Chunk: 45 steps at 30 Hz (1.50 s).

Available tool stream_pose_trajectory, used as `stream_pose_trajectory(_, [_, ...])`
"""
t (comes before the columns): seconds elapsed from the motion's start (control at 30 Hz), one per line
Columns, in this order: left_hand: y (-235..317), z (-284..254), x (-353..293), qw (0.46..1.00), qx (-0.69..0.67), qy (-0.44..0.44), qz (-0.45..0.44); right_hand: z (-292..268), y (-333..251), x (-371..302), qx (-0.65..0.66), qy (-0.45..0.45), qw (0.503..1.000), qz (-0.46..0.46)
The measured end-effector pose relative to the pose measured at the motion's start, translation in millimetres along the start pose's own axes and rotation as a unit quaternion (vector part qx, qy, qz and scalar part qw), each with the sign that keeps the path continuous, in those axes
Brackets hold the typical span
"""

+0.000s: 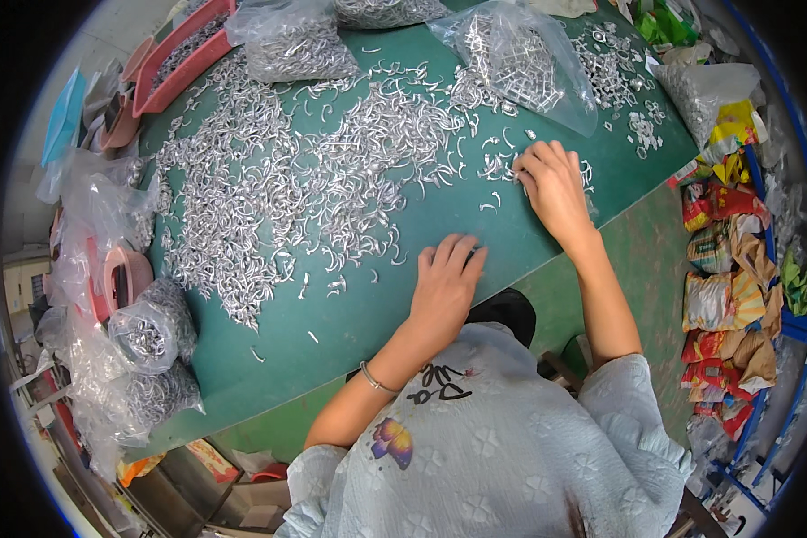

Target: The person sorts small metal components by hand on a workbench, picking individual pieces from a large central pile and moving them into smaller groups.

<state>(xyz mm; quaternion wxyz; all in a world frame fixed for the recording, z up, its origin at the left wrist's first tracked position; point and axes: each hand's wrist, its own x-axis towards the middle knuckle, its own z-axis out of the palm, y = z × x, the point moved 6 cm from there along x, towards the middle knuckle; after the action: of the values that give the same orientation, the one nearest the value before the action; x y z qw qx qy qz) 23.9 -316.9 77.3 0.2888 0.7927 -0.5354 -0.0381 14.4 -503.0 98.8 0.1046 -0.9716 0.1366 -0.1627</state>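
My right hand (551, 186) bends over a small cluster of curved silvery metal pieces (493, 168). Its fingers are curled with the tips down at the pieces, and what lies between them is hidden. Nearer to me, my left hand (448, 276) rests low over the green table (350, 314), fingers stretched out and slightly apart, holding nothing I can see. Left of both hands spreads a large heap of the same hook-like metal pieces (242, 170), which runs toward a second dense patch (377, 134). A few single pieces lie loose between the heap and my left hand.
Clear plastic bags of metal parts stand at the far edge (300, 49) and left edge (152, 336). Another bag (520, 63) lies far right, beside small ring-like parts (605, 76). A pink tray (179, 58) sits far left. Colourful packages (722, 300) line a blue rack.
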Motion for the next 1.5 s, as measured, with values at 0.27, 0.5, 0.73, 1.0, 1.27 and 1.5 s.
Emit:
stream_pose_trajectory(0.27, [-10,-4,-15,0.998,-0.051,0.031,-0.021,-36,32,-12,0.01,0.099,0.993,0.056])
stream_pose_trajectory(0.5, [-9,-9,-16,0.998,-0.033,0.032,-0.046,-40,49,-24,0.001,0.118,0.984,0.132])
stream_pose_trajectory(0.73, [-12,-10,-20,0.999,-0.032,0.024,-0.031,12,23,39,0.028,0.035,0.996,0.081])
stream_pose_trajectory(1.0, [-17,-12,-27,0.995,-0.063,0.043,-0.061,-8,-15,12,0.07,0.007,0.997,0.013])
stream_pose_trajectory(1.27, [-7,-19,-12,0.993,-0.067,0.082,-0.052,7,-65,-16,0.324,-0.129,0.934,-0.083])
stream_pose_trajectory(1.5, [-8,-4,-14,0.995,-0.086,0.042,0.004,39,-33,55,0.001,0.015,0.999,0.03])
